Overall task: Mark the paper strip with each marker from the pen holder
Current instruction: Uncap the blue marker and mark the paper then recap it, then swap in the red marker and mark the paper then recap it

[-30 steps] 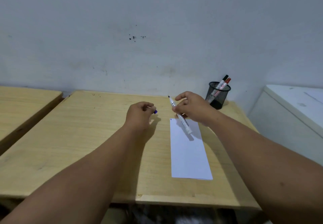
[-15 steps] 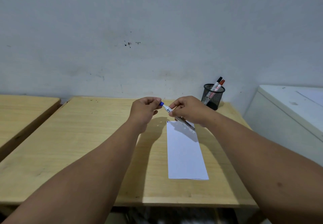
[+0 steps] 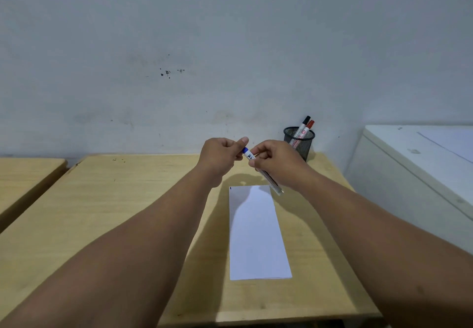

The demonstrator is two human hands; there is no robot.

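A white paper strip (image 3: 257, 235) lies lengthwise on the wooden desk (image 3: 122, 215), with a tiny blue mark at its far left corner. Above its far end my right hand (image 3: 277, 163) grips the white barrel of a blue marker (image 3: 266, 174). My left hand (image 3: 221, 156) pinches the marker's blue cap (image 3: 245, 150) at the barrel's upper end. Both hands are raised off the desk, close together. A black mesh pen holder (image 3: 302, 140) stands at the desk's far right corner with a black marker (image 3: 303, 124) and a red marker (image 3: 308, 127) in it.
A second wooden desk (image 3: 23, 181) sits to the left across a narrow gap. A white cabinet (image 3: 419, 174) stands to the right of the desk. A grey wall runs right behind both desks.
My left hand brought the blue cap over to the marker held in my right hand. The cap now sits on the marker's tip, and both hands have lifted slightly above the strip.
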